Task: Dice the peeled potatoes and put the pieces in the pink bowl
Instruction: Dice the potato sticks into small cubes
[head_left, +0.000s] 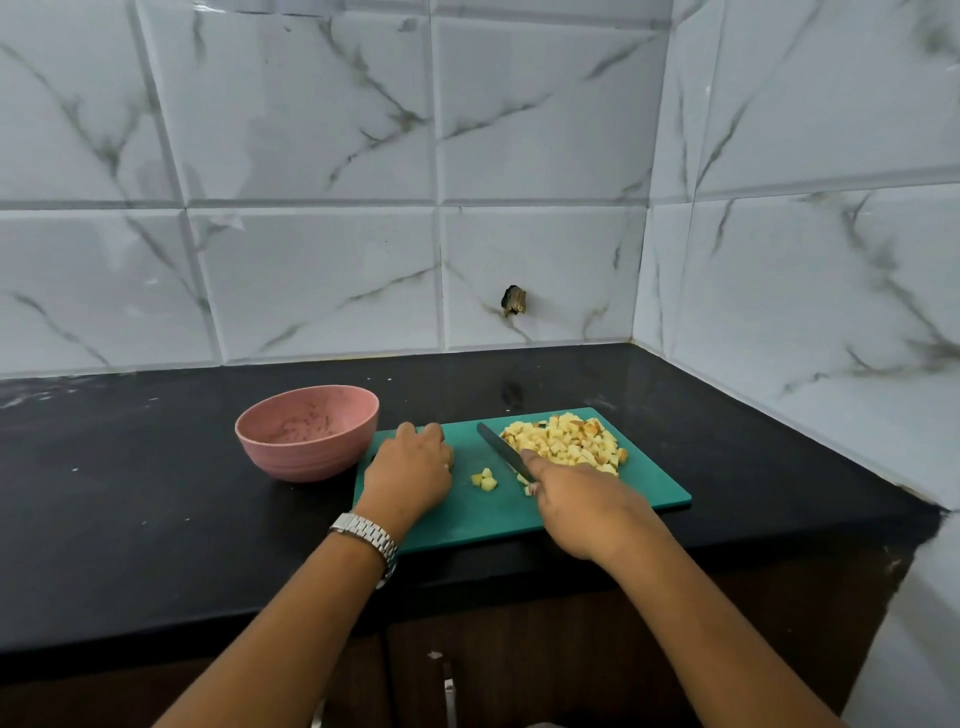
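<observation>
A green cutting board (649, 491) lies on the black counter. A heap of diced potato pieces (566, 441) covers its far right part, and a few loose dice (484, 480) lie near the middle. My right hand (582, 501) grips the handle of a dark knife (501, 448), forefinger along the blade, which points away to the left beside the heap. My left hand (410, 465) lies curled on the board's left part; whatever is under its fingers is hidden. The pink bowl (306, 431) stands left of the board with only smears inside.
The black counter (130, 493) runs to the left and meets marble-patterned wall tiles behind and on the right. A dark hole (513, 300) shows in the back tiles. Brown cabinet doors with a metal handle (448, 691) sit below the counter edge.
</observation>
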